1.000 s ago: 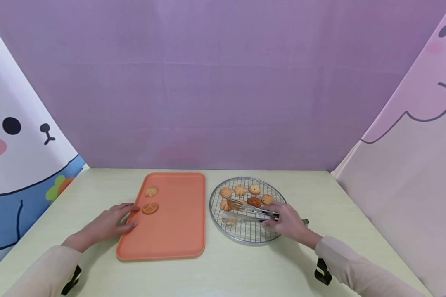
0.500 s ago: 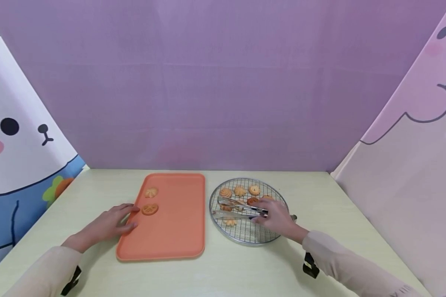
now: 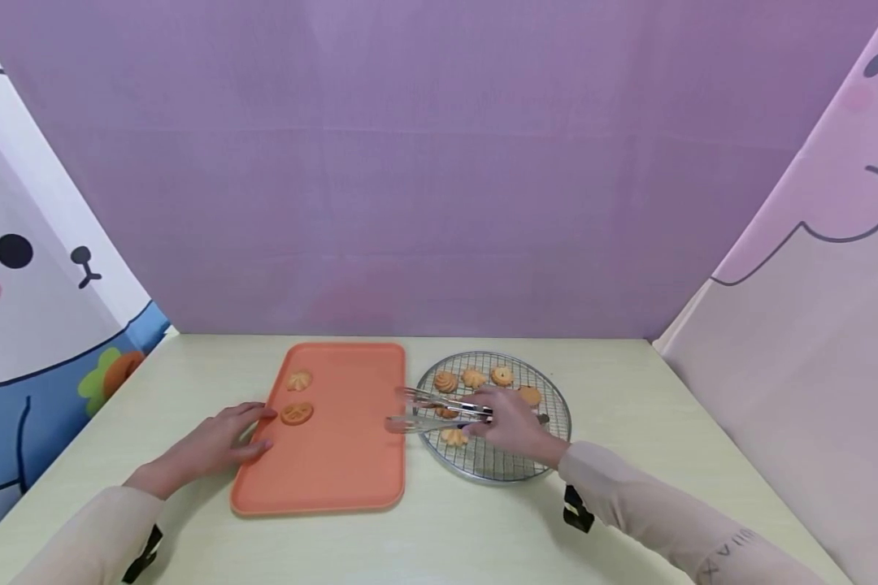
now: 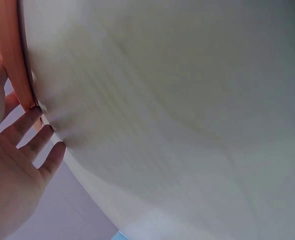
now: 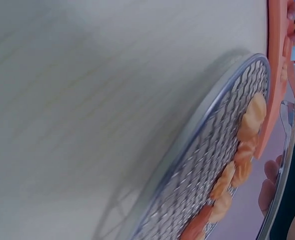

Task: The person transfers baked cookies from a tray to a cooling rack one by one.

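My right hand [image 3: 512, 426] grips metal tongs [image 3: 449, 404] above the round wire rack [image 3: 493, 465]. The tongs' arms stand apart, and their tips reach over the right rim of the orange tray [image 3: 351, 467]; I see no cookie between them. Several cookies lie on the rack, among them a swirled cookie [image 3: 445, 381] and a flower-shaped cookie [image 3: 454, 437]. A brown cookie [image 5: 197, 222] shows in the right wrist view, hidden by the hand in the head view. Two cookies sit on the tray: a pale shell-like cookie [image 3: 299, 380] and a pretzel-shaped cookie [image 3: 296, 413]. My left hand [image 3: 208, 443] touches the tray's left rim, fingers mostly straight.
A pale wooden table [image 3: 439, 536] carries the tray and rack side by side. Behind it rises a purple cloth wall [image 3: 424, 203]. Cartoon-printed panels stand at the left [image 3: 51, 325] and right [image 3: 797, 349].
My right hand has carried the tongs leftward, from over the cookies until the tips pass the tray's right rim. The left hand and the two tray cookies keep their places.
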{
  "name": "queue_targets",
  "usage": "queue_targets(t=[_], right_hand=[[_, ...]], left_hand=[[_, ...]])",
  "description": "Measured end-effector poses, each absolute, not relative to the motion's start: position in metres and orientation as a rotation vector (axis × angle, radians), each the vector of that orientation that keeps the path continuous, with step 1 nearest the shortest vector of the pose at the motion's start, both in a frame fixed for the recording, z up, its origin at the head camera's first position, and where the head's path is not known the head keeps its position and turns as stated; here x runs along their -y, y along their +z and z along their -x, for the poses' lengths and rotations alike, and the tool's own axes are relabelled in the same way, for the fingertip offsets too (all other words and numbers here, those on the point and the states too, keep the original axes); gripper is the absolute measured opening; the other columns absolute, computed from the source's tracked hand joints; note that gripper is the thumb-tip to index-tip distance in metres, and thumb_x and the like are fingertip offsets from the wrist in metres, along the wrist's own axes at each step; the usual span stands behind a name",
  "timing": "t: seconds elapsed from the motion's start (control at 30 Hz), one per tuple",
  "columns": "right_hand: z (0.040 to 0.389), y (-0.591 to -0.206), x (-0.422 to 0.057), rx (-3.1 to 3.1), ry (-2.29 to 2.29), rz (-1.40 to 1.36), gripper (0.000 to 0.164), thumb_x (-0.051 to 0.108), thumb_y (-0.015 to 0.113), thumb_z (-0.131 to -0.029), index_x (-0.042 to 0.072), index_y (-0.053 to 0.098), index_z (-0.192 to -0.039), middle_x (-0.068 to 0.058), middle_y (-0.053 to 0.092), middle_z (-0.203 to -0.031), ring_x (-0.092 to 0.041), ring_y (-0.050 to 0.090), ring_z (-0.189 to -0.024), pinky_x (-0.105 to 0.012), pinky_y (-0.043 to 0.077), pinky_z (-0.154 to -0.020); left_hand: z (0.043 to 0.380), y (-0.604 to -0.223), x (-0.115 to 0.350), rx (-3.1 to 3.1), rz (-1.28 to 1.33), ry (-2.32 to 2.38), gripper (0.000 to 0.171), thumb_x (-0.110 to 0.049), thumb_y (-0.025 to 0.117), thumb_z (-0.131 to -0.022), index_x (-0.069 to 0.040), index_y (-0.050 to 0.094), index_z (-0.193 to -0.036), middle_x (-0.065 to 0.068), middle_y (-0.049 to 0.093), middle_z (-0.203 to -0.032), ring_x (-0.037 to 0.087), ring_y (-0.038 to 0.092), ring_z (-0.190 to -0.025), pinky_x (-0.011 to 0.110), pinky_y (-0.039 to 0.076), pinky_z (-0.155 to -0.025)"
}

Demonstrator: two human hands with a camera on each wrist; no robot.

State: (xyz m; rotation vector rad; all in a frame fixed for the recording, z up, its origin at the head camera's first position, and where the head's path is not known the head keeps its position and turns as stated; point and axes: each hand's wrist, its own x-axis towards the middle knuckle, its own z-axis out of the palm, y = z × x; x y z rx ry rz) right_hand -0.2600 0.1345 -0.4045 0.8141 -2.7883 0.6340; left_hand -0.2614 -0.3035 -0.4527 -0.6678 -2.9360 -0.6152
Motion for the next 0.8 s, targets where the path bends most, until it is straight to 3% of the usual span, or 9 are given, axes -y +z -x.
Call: queue_targets(t=[0.33, 0.47, 0.57, 0.8], right_hand=[[0.266, -0.403, -0.106, 2.751, 0.631, -0.927, 0.044, 0.026, 0.074, -0.075, 0.006, 0.064, -0.113, -0.006, 0.066, -0.101, 0.002, 0.044, -0.049, -0.014, 0.038, -0.043], [0.270, -0.403, -0.095, 2.777, 0.729, -0.965, 0.043, 0.025, 0.072, -0.078, 0.003, 0.062, -0.115, -0.014, 0.064, -0.112, 0.000, 0.042, -0.041, -0.015, 0.036, -0.038], [0.273, -0.404, -0.086, 2.795, 0.766, -0.963, 0.042, 0.024, 0.071, -0.079, 0.005, 0.063, -0.116, -0.014, 0.062, -0.114, 0.000, 0.044, -0.042, -0.016, 0.035, -0.039], [0.280, -0.407, -0.066, 2.814, 0.667, -0.961, 0.042, 0.028, 0.071, -0.078, 0.012, 0.063, -0.116, -0.003, 0.064, -0.101, 0.000, 0.047, -0.051, -0.016, 0.039, -0.044]], left_hand=[[0.263, -0.453, 0.303, 2.921, 0.680, -0.597, 0.057, -0.046, 0.063, -0.081, -0.006, 0.055, -0.121, 0.020, 0.052, -0.126, 0.042, 0.047, -0.116, 0.059, 0.042, -0.090], [0.263, -0.453, 0.303, 2.920, 0.679, -0.592, 0.057, -0.046, 0.063, -0.081, -0.007, 0.055, -0.121, 0.020, 0.052, -0.126, 0.042, 0.047, -0.115, 0.059, 0.042, -0.090], [0.263, -0.453, 0.303, 2.923, 0.676, -0.595, 0.057, -0.046, 0.063, -0.081, -0.007, 0.055, -0.121, 0.020, 0.052, -0.126, 0.042, 0.047, -0.116, 0.059, 0.042, -0.090], [0.262, -0.453, 0.303, 2.920, 0.674, -0.590, 0.057, -0.046, 0.064, -0.081, -0.006, 0.056, -0.121, 0.020, 0.052, -0.126, 0.042, 0.047, -0.115, 0.059, 0.041, -0.090]])
